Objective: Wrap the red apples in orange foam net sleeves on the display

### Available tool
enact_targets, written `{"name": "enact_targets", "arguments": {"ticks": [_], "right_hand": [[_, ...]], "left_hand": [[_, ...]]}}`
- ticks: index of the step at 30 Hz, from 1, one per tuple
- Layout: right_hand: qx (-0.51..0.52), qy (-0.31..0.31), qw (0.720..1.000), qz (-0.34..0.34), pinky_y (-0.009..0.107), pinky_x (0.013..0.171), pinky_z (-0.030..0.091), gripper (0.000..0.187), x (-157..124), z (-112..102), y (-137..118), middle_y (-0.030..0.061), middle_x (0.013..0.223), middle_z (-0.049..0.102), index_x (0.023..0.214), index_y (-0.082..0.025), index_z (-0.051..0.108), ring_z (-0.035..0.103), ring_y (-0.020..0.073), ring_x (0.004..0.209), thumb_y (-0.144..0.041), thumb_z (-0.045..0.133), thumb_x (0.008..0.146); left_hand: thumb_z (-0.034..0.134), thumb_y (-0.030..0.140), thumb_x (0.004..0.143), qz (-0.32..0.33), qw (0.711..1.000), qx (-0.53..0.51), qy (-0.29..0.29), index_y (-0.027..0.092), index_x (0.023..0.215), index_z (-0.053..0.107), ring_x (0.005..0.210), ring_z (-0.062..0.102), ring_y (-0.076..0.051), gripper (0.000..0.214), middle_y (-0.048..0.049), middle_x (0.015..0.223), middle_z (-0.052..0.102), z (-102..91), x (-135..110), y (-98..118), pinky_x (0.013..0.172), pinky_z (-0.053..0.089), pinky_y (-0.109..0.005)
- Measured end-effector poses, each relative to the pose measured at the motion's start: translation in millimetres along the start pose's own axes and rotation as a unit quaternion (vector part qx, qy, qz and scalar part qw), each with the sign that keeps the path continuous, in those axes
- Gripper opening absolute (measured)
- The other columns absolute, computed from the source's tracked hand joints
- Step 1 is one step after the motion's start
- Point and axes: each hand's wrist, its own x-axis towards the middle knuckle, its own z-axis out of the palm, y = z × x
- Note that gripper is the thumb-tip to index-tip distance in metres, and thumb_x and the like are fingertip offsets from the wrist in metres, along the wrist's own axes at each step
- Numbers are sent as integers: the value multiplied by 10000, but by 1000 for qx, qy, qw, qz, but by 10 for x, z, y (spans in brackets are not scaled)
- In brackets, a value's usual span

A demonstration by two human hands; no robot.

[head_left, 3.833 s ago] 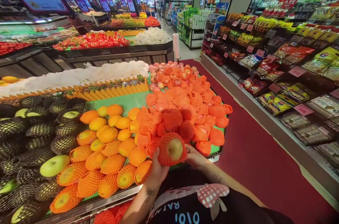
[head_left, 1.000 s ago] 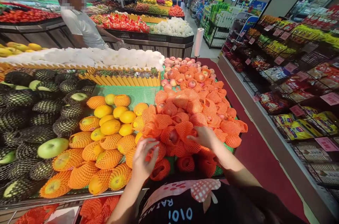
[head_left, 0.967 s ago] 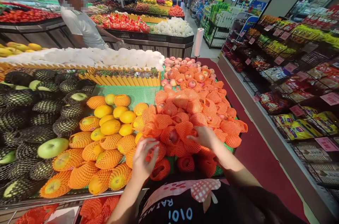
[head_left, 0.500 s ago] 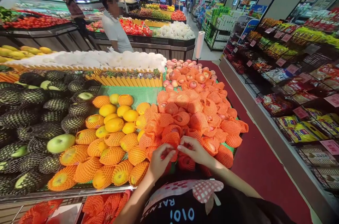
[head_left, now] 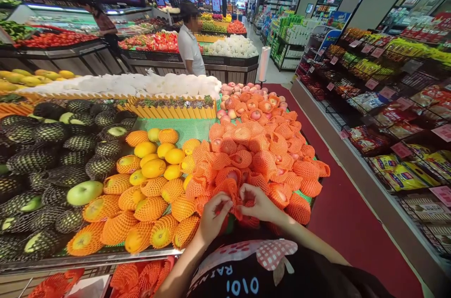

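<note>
My left hand (head_left: pixel 212 216) and my right hand (head_left: pixel 258 203) meet at the near edge of a heap of apples in orange foam nets (head_left: pixel 262 159). Both hands have their fingers curled round one netted apple (head_left: pixel 229 209), pinching its orange net between them. The fruit itself is mostly hidden by my fingers. To the left lie netted and bare yellow-orange fruits (head_left: pixel 151 185). Further left are green apples in black nets (head_left: pixel 52 166).
The display stand's metal front rail (head_left: pixel 88 258) runs below the fruit, with loose orange nets (head_left: pixel 141 277) under it. A person in a white shirt (head_left: pixel 190 47) stands behind the stand. A red-floored aisle (head_left: pixel 338 213) and snack shelves (head_left: pixel 394 101) lie to the right.
Earlier I held one netted apple up, then my hands spread open over the heap. Now they have come together, pinching a netted apple at the near edge. The person behind has walked right.
</note>
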Motion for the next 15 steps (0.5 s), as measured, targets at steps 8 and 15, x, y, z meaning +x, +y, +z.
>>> {"name": "enact_targets", "arguments": {"ticks": [8,15], "right_hand": [[-85,164,982,-38,268,604,331,213,-32,-141,47,-35,706,494,732,-220,529,433,132,634,-307,711,801],[-136,4,990,-24,271,526,279,334,-56,164,102,-46,539,363,590,-213,475,323,111,509,-291,540,908]], "left_hand": [[537,429,1013,29,996,62,66,206,838,626,676,613,-152,298,-16,815,660,-102,8,-3,628,518,-262],[543,228,996,185,963,197,19,217,839,619,799,669,-185,175,-35,839,690,39,-4,117,734,552,-288]]}}
